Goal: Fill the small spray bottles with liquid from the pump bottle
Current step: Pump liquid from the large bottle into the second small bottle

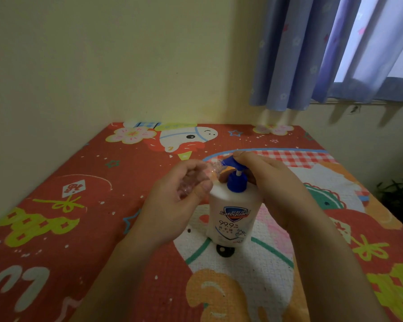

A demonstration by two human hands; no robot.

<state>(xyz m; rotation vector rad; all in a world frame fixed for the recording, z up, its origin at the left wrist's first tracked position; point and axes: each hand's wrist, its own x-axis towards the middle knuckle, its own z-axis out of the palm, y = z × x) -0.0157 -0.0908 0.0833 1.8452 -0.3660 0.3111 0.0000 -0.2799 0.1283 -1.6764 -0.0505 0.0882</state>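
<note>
A white pump bottle [233, 219] with a blue pump head [236, 169] stands upright on the patterned cloth in the middle of the view. My left hand [175, 205] grips a small clear spray bottle [197, 176], tilted with its open mouth up against the pump's spout. My right hand [275, 184] lies over the pump head from the right, with its fingers resting on the blue top. The small bottle is see-through and blurred; its contents cannot be made out.
A table with a red cartoon-print cloth [79, 205] fills the lower view, pushed into a corner of cream walls. Blue curtains [312, 54] hang at the upper right. A dark plant [398, 196] shows past the table's right edge.
</note>
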